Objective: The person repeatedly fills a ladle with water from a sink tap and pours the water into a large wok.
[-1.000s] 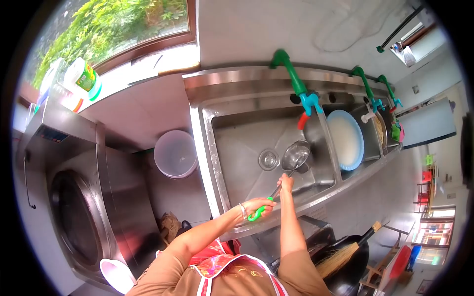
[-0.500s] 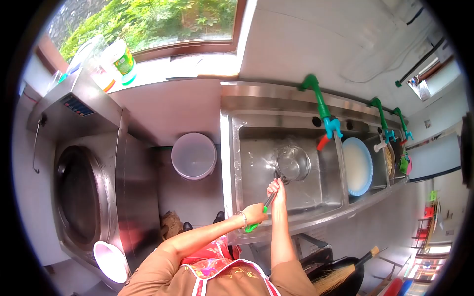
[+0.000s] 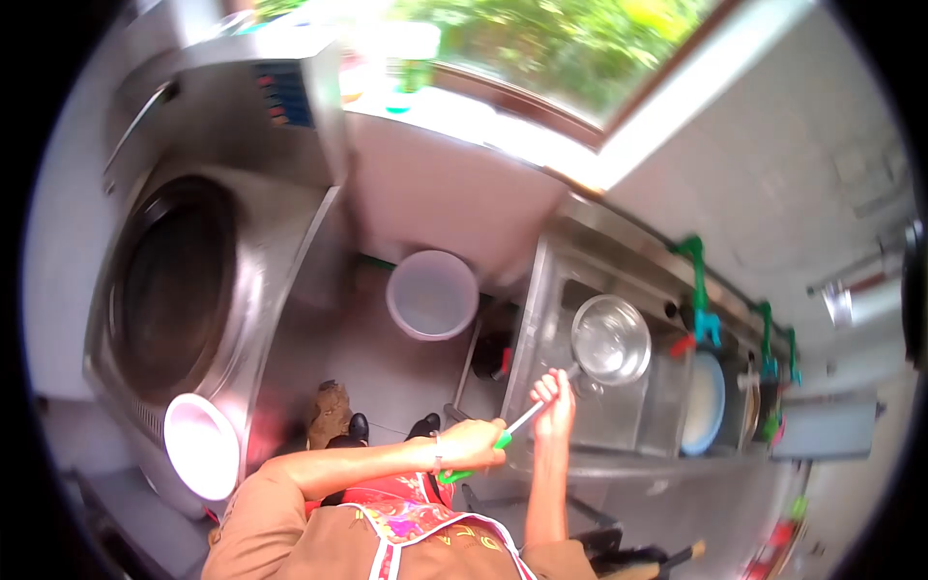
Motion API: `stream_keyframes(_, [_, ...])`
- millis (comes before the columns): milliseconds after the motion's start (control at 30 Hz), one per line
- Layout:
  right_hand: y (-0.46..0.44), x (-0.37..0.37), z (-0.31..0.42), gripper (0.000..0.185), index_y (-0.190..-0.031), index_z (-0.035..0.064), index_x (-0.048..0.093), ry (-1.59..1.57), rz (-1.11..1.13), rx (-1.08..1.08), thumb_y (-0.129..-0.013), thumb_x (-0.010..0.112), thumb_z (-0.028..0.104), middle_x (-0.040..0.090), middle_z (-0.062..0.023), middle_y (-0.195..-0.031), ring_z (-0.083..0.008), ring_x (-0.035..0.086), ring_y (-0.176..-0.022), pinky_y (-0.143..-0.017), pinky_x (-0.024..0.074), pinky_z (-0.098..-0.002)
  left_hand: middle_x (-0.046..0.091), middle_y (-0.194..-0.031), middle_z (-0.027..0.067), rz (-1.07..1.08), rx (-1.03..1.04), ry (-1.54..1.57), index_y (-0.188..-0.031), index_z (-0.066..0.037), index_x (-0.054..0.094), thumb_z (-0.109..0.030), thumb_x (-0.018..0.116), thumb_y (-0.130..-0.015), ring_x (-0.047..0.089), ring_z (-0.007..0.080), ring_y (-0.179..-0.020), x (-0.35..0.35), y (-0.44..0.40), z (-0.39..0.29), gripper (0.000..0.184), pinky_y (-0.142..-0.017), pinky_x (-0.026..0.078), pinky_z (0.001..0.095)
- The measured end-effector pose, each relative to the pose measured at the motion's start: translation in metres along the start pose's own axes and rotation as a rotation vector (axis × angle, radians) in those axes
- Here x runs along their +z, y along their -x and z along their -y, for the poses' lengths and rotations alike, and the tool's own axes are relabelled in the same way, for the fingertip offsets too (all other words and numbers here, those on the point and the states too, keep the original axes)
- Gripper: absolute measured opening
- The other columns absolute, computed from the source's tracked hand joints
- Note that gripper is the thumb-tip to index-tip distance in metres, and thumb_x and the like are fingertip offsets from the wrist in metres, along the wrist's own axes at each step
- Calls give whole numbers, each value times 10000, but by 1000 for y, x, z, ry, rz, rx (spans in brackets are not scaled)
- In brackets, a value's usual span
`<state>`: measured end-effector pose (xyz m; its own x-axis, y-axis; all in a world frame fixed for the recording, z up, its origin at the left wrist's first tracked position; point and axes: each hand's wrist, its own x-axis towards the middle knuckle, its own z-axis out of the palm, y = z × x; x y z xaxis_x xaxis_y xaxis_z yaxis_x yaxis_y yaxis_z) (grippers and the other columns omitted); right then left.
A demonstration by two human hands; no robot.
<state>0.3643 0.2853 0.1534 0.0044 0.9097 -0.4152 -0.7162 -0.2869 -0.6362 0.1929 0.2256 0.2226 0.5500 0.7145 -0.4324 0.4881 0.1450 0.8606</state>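
Observation:
A large metal ladle (image 3: 611,338) with a long shaft and green grip is held in both hands. My left hand (image 3: 471,444) is closed around the green grip, close to my body. Further up, my right hand (image 3: 554,401) wraps round the metal shaft near the bowl. The ladle's round bowl is over the stainless steel sink (image 3: 601,425), facing up and shining; whether liquid is in it I cannot tell for sure.
A whitish bucket (image 3: 432,295) stands on the floor left of the sink. Further left is a steel stove with a big dark wok (image 3: 174,285) and a pink-white basin (image 3: 201,447). A blue basin (image 3: 704,401) sits in the neighbouring sink, below a green tap (image 3: 698,271).
My view has swung left and tilted, so the stove and bucket show more centrally. The ladle's bowl appears raised from low in the sink; both hands keep their hold.

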Motion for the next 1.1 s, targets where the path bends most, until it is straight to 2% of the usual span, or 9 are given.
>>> stream_keyframes(133, [10,53,-34,162,-820,30,442,12,148,95,-864,426,185,280,49,-558,-50,262,-456,-437,245,-200,528,-569,181,-38,11,137,-822,29,435,-184,511,-670,562,304,-574,-35,69,11,273,-538,434,384])
stream_keyframes(200, [13,81,-57,145,-796,58,435,-42,323,230,-872,412,179,297,53,-558,-42,274,-452,-423,267,-193,523,-584,190,-176,67,138,-816,50,421,-152,488,-667,556,326,-576,-37,95,32,260,-547,430,401])
stream_keyframes(267, [14,107,-84,140,-795,68,433,26,299,254,-870,418,185,310,52,-560,-45,297,-457,-435,299,-188,526,-599,192,-317,92,86,-815,55,426,-150,484,-667,554,337,-586,-37,113,55,259,-564,427,412])
stream_keyframes(700, [61,273,-288,156,-835,66,479,224,755,850,-865,428,210,299,58,-561,-56,286,-469,-507,303,-214,553,-665,231,-965,-308,146,-827,45,426,-223,487,-653,557,379,-661,-57,273,133,326,-614,438,436])
stream_keyframes(733, [64,283,-300,157,-834,66,477,259,790,877,-862,435,214,292,59,-557,-56,286,-469,-509,305,-216,560,-645,203,-1015,-314,141,-817,43,427,-220,490,-651,567,348,-623,-59,281,137,318,-577,443,416])
stream_keyframes(800, [73,297,-323,152,-829,68,468,358,823,861,-852,452,218,298,60,-558,-57,309,-475,-510,322,-224,561,-613,163,-1000,-309,376,-809,31,427,-207,499,-654,569,284,-548,-63,300,142,294,-516,442,371])
stream_keyframes(867, [80,307,-341,145,-829,68,466,420,886,865,-848,457,212,317,55,-560,-64,336,-484,-510,337,-232,526,-560,89,-1067,-198,524,-788,4,417,-193,513,-705,523,187,-456,-61,310,156,235,-438,417,298])
stream_keyframes(967, [90,319,-359,116,-827,69,465,500,886,875,-842,466,184,373,52,-582,-61,371,-503,-507,338,-214,448,-566,36,-1053,-30,835,-783,-24,419,-160,494,-763,454,109,-428,-61,320,170,157,-383,378,237])
stream_keyframes(1100, [90,328,-370,113,-809,60,478,544,906,888,-828,480,172,402,38,-594,-74,390,-521,-510,336,-213,429,-593,13,-1020,90,1098,-780,-29,432,-152,493,-760,430,76,-442,-59,320,182,139,-381,372,204])
